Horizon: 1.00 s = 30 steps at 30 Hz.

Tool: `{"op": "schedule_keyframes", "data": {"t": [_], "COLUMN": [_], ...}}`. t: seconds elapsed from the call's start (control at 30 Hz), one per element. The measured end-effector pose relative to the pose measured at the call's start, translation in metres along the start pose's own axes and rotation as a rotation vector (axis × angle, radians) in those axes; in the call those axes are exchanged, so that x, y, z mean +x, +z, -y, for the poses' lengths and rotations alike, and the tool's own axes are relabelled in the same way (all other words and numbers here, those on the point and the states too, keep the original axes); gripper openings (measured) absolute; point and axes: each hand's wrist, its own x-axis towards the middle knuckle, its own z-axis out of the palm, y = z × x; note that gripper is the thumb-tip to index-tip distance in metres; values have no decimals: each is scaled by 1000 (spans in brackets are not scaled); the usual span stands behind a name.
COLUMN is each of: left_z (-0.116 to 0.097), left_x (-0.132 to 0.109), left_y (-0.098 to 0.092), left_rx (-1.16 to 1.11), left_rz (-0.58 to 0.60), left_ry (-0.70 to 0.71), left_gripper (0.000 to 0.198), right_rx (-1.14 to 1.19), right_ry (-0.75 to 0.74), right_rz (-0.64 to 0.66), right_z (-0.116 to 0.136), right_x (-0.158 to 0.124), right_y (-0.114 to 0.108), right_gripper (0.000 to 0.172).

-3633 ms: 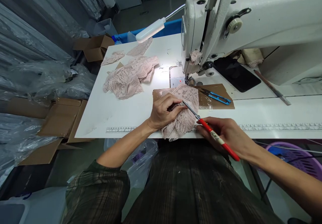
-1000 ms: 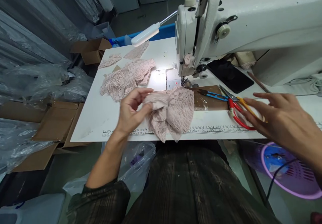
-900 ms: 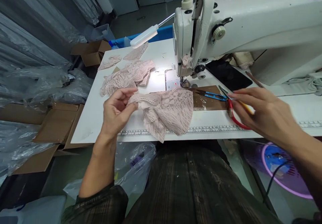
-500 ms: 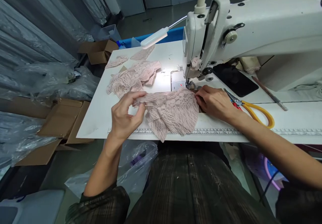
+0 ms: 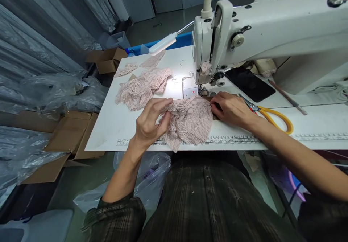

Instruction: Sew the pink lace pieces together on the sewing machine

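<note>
A piece of pale pink lace fabric (image 5: 191, 122) lies bunched in front of the sewing machine (image 5: 206, 53), its lower point hanging over the table's front edge. My left hand (image 5: 152, 120) pinches the upper left edge of the lace between thumb and fingers. At the lace's upper right corner, just right of the presser foot (image 5: 200, 89), my right hand (image 5: 230, 107) is closed on the fabric edge with the fingertips partly hidden. The lace's top edge runs close below the needle area.
More pink lace (image 5: 144, 87) is heaped on the table's left side. Yellow-handled scissors (image 5: 277, 118) lie by my right wrist, with a black phone (image 5: 250, 84) behind them. A lamp (image 5: 163, 44) lights the needle area. Cardboard boxes (image 5: 67, 131) stand left of the table.
My left hand has moved right along the lace, toward the needle, and the fabric between my hands is more bunched. My right hand stays by the presser foot. The view has shifted slightly.
</note>
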Motion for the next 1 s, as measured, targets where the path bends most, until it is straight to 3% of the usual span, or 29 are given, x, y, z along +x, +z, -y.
{"op": "schedule_keyframes", "data": {"t": [0.07,0.13,0.2,0.23,0.3,0.37,0.47,0.57,0.7,1.0], "left_z": [1,3,3,2,0,-5,-11,-16,-16,-12], "left_x": [0,-1,-3,-3,-4,-5,-5,-6,-9,-14], "left_y": [2,6,9,11,15,16,16,13,11,15], "left_rx": [-8,-48,-116,-156,-231,-279,-278,-243,-232,-260], "left_rz": [-34,-56,-57,-46,-5,35,66,78,60,31], "left_ry": [-17,-27,-26,-20,-2,23,58,76,57,-2], "left_gripper": [40,35,32,31,28,26,23,23,26,30], "right_rx": [49,226,577,725,855,844,853,926,884,620], "right_ry": [33,10,-164,-254,-332,-229,-37,-142,-327,-409], "right_rz": [-20,51,317,450,578,415,42,-150,-181,-242], "right_z": [0,0,-1,-1,2,8,25,46,62,64], "right_x": [-12,-28,-43,-48,-51,-44,-25,-9,-3,-4], "right_y": [-12,-32,-54,-65,-79,-81,-66,-46,-28,-25], "right_gripper": [27,21,19,27,36,33,22,19,18,19]}}
